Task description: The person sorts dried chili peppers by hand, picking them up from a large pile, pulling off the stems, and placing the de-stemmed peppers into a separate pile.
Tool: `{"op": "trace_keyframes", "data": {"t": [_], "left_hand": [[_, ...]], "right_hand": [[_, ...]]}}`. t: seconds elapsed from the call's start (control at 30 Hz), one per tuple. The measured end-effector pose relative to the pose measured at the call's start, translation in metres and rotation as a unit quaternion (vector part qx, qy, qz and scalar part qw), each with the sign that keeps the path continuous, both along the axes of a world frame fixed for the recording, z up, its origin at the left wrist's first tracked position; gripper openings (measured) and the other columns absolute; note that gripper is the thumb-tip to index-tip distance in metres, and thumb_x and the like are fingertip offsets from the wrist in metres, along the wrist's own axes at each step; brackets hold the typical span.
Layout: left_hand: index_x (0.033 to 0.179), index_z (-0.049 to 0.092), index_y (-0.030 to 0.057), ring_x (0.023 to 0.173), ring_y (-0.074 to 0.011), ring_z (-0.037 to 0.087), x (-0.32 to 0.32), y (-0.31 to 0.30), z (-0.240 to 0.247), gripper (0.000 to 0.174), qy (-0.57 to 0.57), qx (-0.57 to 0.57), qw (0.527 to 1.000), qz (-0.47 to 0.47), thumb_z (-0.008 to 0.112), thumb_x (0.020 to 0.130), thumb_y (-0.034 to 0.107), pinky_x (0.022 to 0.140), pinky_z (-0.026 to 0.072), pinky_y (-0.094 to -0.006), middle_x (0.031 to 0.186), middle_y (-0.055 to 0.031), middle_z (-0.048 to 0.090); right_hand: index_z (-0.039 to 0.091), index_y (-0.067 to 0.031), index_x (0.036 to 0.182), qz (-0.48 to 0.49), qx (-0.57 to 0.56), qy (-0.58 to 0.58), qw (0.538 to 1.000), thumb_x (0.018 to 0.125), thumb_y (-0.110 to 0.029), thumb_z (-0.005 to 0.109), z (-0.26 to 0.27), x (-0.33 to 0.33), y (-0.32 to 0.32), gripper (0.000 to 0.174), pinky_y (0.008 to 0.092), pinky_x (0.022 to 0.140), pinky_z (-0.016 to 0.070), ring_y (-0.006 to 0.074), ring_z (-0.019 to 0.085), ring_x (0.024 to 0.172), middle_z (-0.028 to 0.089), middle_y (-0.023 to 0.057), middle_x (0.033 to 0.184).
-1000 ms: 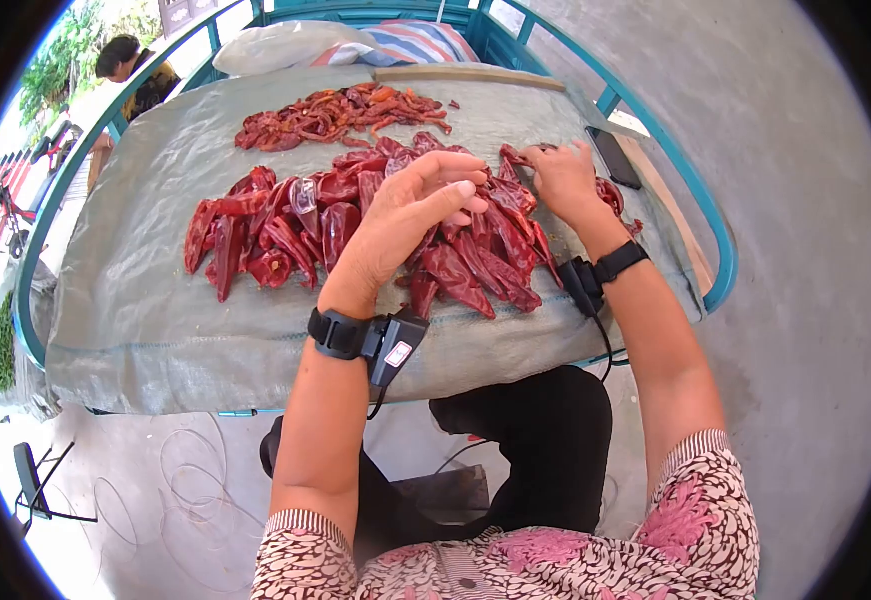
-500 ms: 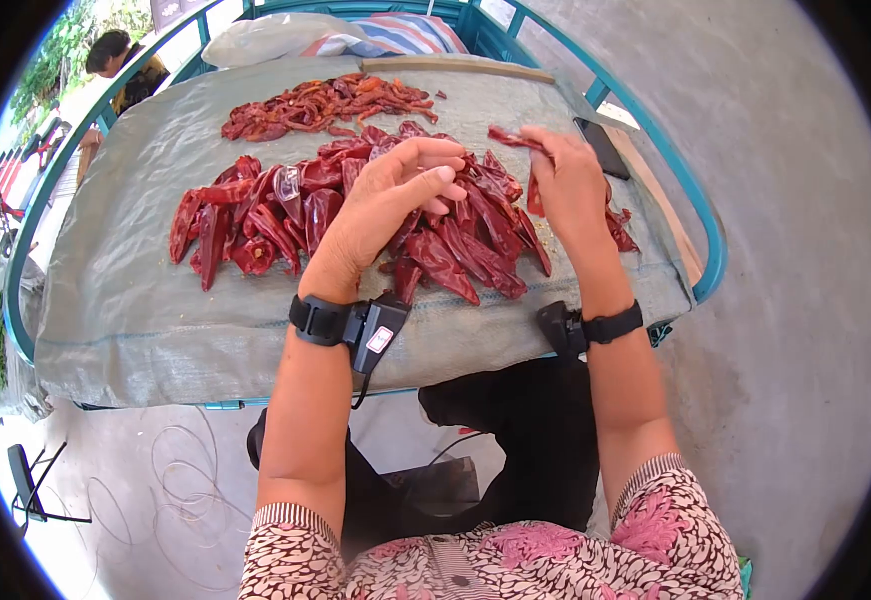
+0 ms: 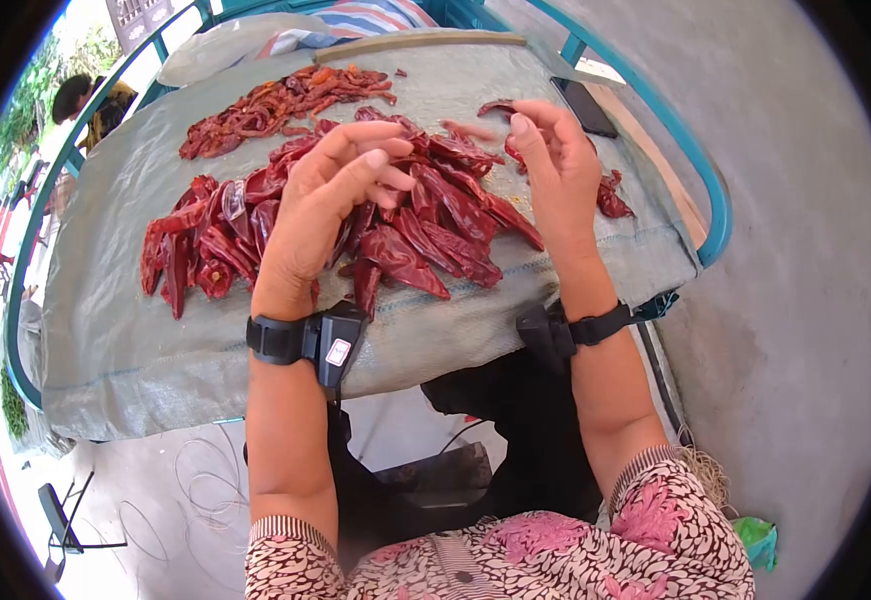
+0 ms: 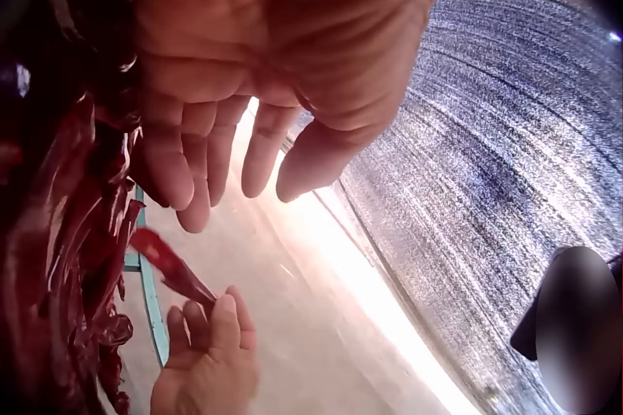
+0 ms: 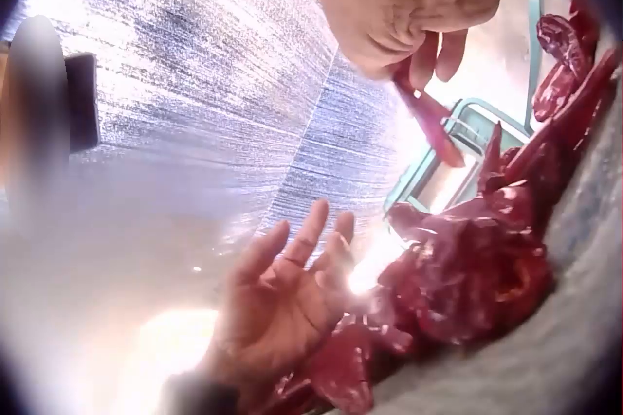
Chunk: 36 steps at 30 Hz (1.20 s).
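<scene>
My left hand (image 3: 330,195) hovers over the middle of a heap of dried red peppers (image 3: 420,235), its fingers loosely bent with nothing between them. To its right, my right hand (image 3: 565,185) is raised above the cloth. In the left wrist view that right hand (image 4: 209,361) pinches the narrow end of one red pepper (image 4: 170,264) between thumb and fingers. The same pepper (image 5: 433,128) hangs below the right hand (image 5: 423,6) in the right wrist view, apart from the open left hand (image 5: 287,308). In the head view it is blurred.
A second pile of smaller, shrivelled peppers (image 3: 280,105) lies further back on the grey woven sheet (image 3: 105,300). A phone (image 3: 583,107) is at the right, near a teal rail (image 3: 700,165). Another person (image 3: 75,100) is beyond the rail at far left.
My right hand has lifted off the peppers on the right with one in its fingers and turned, its thumb now showing. My left hand keeps its bent pose. The head view has shifted.
</scene>
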<state>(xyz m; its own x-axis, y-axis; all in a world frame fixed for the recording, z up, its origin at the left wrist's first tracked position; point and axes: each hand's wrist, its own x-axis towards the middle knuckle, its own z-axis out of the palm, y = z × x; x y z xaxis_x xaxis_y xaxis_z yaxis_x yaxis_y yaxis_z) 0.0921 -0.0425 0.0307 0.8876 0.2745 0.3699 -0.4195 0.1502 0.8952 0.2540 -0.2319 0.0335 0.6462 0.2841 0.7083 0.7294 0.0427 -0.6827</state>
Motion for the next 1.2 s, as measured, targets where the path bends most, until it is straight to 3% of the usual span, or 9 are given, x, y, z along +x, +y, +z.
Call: {"op": "trace_keyframes", "data": {"t": [0.1,0.2,0.3,0.53,0.73,0.83,0.93,1.03,1.2], "left_hand": [[0.132,0.057,-0.0011,0.098,-0.0179,0.068,0.0,0.006,-0.003,0.034,-0.022,-0.016,1.0,0.013,0.054,0.105,0.018,0.082,0.0528,-0.0285,0.123,-0.0165,0.067],[0.131,0.058,-0.0004,0.097,-0.0179,0.068,0.0,0.007,-0.003,0.032,-0.027,-0.036,0.999,0.025,0.054,0.105,0.018,0.083,0.0528,-0.0291,0.121,-0.0164,0.068],[0.13,0.059,0.0002,0.097,-0.0179,0.068,0.001,0.008,-0.004,0.032,-0.025,-0.027,0.999,0.028,0.054,0.105,0.018,0.083,0.0529,-0.0294,0.121,-0.0164,0.068],[0.128,0.059,-0.0014,0.095,-0.0173,0.068,0.0,0.008,-0.004,0.03,-0.026,-0.03,0.999,0.032,0.056,0.104,0.016,0.082,0.053,-0.0287,0.117,-0.0147,0.068],[0.129,0.06,0.0003,0.095,-0.0168,0.068,0.0,0.007,-0.004,0.032,-0.015,-0.007,0.999,0.031,0.054,0.104,0.019,0.083,0.0527,-0.0298,0.118,-0.0143,0.069],[0.129,0.06,0.0002,0.095,-0.0169,0.068,-0.001,0.007,-0.004,0.031,-0.014,-0.015,0.999,0.031,0.053,0.105,0.019,0.083,0.0527,-0.0297,0.117,-0.014,0.069],[0.129,0.06,0.0003,0.095,-0.017,0.068,-0.001,0.008,-0.005,0.031,-0.016,-0.015,0.999,0.031,0.053,0.105,0.019,0.083,0.0528,-0.0297,0.117,-0.0139,0.069],[0.129,0.06,0.0004,0.095,-0.0169,0.068,-0.001,0.008,-0.005,0.031,-0.016,-0.012,0.999,0.029,0.054,0.105,0.018,0.084,0.0528,-0.0297,0.117,-0.0138,0.069],[0.13,0.059,0.0006,0.096,-0.0168,0.068,-0.001,0.008,-0.005,0.031,-0.007,-0.004,1.0,0.028,0.054,0.105,0.019,0.085,0.0528,-0.0296,0.118,-0.0135,0.069]], "right_hand": [[0.07,-0.008,0.115,-0.127,-0.027,-0.039,0.991,0.092,-0.018,0.073,0.002,0.014,-0.019,0.026,0.0326,0.079,0.0526,0.019,0.067,0.087,0.071,0.0069,0.1],[0.069,-0.0116,0.12,-0.25,-0.199,-0.114,0.941,0.087,-0.022,0.076,-0.007,0.038,-0.036,0.035,0.042,0.09,0.0493,0.0271,0.065,0.101,0.072,0.0077,0.108],[0.069,-0.0162,0.124,-0.241,-0.337,-0.112,0.903,0.083,-0.026,0.077,-0.023,0.041,-0.038,0.043,0.0491,0.096,0.0442,0.031,0.059,0.113,0.072,0.0065,0.114],[0.07,-0.0197,0.125,-0.214,-0.421,-0.19,0.861,0.078,-0.026,0.079,-0.022,0.042,-0.036,0.048,0.0452,0.106,0.0341,0.0277,0.053,0.121,0.07,0.0036,0.118],[0.071,-0.0198,0.119,-0.251,-0.372,-0.199,0.871,0.078,-0.021,0.077,-0.043,0.046,-0.033,0.042,0.0514,0.1,0.0402,0.0308,0.051,0.12,0.063,0.0037,0.127],[0.069,-0.0184,0.108,-0.226,-0.354,-0.146,0.896,0.076,-0.015,0.076,-0.034,0.04,-0.033,0.033,0.0522,0.098,0.0434,0.0318,0.051,0.118,0.062,0.0031,0.126],[0.066,-0.0156,0.098,-0.156,-0.324,-0.168,0.918,0.073,-0.007,0.075,-0.023,0.04,-0.035,0.028,0.0464,0.094,0.0463,0.0322,0.054,0.114,0.065,0.0034,0.117],[0.064,-0.0131,0.095,-0.128,-0.377,-0.128,0.908,0.072,-0.003,0.074,-0.009,0.036,-0.038,0.027,0.0419,0.086,0.0496,0.0327,0.056,0.109,0.068,0.0039,0.106],[0.067,-0.01,0.093,-0.102,-0.277,-0.113,0.949,0.076,-0.004,0.073,-0.021,0.049,-0.042,0.019,0.0414,0.079,0.0518,0.0293,0.062,0.092,0.069,0.0065,0.091]]}}
